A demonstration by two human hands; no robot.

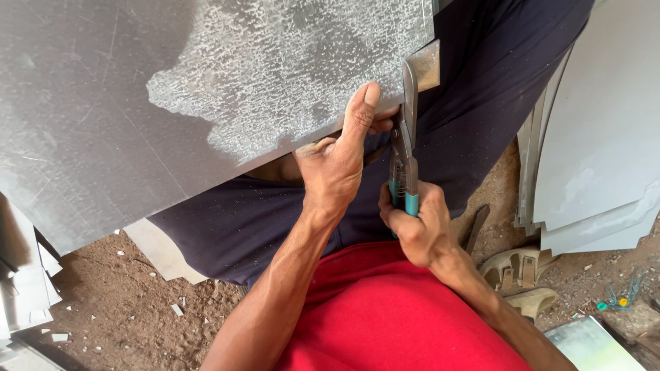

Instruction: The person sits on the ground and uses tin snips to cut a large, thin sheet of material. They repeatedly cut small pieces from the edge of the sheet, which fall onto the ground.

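Observation:
A large galvanised metal sheet [172,89] rests across my lap, covering the upper left of the head view. My left hand [337,158] grips the sheet's near edge, thumb pressed flat on top and fingers underneath. My right hand [419,223] is closed around the teal handles of tin snips [405,137]. The snips' blades point away from me and bite into the sheet's right edge. A small cut flap of metal [427,65] bends up just right of the blades.
A stack of cut metal sheets [598,137] leans at the right. More sheet offcuts [24,288] lie at the lower left on a dirt floor [130,309] strewn with small metal scraps. A sandal [522,271] lies at the right, and a shiny panel [591,343] shows at the bottom right.

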